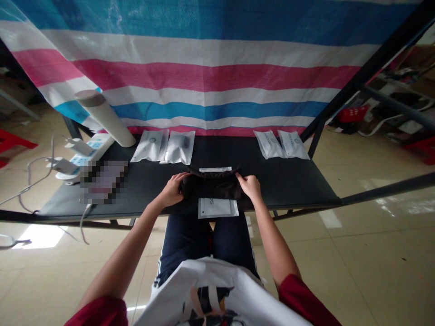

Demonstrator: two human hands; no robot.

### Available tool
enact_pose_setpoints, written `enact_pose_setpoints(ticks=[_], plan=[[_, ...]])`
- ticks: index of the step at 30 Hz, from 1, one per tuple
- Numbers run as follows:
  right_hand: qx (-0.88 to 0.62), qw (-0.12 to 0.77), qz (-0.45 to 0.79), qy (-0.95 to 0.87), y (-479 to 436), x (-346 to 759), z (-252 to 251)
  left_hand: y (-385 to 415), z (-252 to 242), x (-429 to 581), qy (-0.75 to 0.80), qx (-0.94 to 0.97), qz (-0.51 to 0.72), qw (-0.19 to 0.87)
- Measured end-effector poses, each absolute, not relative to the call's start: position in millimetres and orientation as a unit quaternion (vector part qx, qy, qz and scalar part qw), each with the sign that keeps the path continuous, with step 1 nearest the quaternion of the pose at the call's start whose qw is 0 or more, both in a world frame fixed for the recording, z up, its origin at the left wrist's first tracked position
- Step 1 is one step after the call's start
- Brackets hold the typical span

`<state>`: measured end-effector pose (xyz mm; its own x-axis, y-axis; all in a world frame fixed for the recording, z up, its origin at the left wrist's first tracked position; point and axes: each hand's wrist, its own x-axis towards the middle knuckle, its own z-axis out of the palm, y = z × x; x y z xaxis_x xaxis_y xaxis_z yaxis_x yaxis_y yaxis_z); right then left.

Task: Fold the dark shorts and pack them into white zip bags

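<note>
A folded black cloth [212,186] lies across a flat white plastic pouch [217,208] at the table's front edge. The pouch's ends show above and below the cloth, and its lower end reaches past the edge. At the cloth's left end, my left hand [172,190] is closed, its fingers over the upper corner and its thumb lower down. My right hand [249,186] pinches the upper right corner between thumb and fingers. Along the top, the cloth's edge is raised in a loose fold. What kind of cloth item it is I cannot tell.
Two filled white pouches [179,147] lie at the back left, two more [284,145] at the back right. On the left are a white bottle [108,120], a power strip [86,156] with plugs, and a blurred phone [103,181] on a cable. A striped sheet [204,68] hangs behind.
</note>
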<state>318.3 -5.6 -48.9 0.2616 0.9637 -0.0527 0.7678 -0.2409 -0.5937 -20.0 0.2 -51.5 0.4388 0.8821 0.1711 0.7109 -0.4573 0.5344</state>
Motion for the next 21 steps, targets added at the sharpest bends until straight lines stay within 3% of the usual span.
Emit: enact_pose_setpoints(ticks=[16, 21], plan=[[-0.642, 0.315, 0.249, -0.653, -14, 332, -62, -6, -60, -10, 0.548, 0.742, 0.352, 0.158], [-0.595, 0.461, 0.226, -0.618, -16, 329, -63, -15, -43, -2, 0.540, 0.694, 0.414, 0.235]])
